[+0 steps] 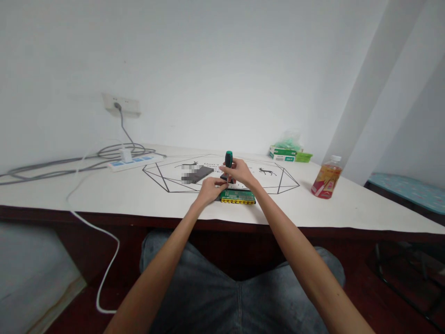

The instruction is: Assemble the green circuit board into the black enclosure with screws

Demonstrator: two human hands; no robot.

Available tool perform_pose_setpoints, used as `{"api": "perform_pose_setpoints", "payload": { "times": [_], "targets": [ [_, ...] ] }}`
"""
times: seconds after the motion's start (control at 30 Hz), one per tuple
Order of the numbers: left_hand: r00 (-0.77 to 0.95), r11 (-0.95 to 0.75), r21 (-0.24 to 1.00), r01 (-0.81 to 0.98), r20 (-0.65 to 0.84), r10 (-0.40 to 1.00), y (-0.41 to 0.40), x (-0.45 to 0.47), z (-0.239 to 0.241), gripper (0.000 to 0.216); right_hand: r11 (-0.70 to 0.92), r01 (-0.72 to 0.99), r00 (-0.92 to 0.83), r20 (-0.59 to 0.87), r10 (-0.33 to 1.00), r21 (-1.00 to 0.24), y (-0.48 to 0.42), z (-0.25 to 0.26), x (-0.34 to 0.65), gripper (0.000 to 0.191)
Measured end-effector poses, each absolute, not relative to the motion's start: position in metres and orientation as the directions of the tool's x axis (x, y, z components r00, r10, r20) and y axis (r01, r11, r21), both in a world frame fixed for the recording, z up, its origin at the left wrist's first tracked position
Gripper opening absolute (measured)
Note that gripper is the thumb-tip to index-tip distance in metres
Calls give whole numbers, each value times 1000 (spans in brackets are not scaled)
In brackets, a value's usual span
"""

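In my right hand (241, 171) a screwdriver (228, 159) with a green and black handle stands upright, its handle between my thumb and fingers. Its tip points down at a green circuit board (238, 194) with a row of yellow ports along the near edge. My left hand (209, 190) is closed at the board's left side, fingertips close to the screwdriver's lower end. What those fingertips pinch is too small to make out. Something dark lies partly hidden behind my hands. Left of them rests a dark flat slab (202, 174), its left end blurred out.
A drink bottle (327, 177) stands at the right. Small green-and-white boxes (283, 153) and a green tray (303, 157) sit by the wall. At the left are a power strip (134, 163), coiled grey cable (104, 153) and a white cord (111, 236) hanging over the table edge.
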State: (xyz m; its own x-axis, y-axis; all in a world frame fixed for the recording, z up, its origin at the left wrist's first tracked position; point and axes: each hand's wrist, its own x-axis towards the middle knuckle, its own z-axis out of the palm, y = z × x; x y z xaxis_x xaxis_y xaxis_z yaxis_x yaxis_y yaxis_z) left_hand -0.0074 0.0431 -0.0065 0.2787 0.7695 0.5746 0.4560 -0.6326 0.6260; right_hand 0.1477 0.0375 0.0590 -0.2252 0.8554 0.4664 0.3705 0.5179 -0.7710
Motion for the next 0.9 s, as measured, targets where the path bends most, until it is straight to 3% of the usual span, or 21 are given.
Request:
{"api": "perform_pose_setpoints", "payload": {
  "times": [0.9],
  "targets": [
    [273, -608, 680, 410, 545, 793, 44, -7, -6, 28, 476, 340, -215, 426, 879, -811, 31, 54, 142, 25]
  ]
}}
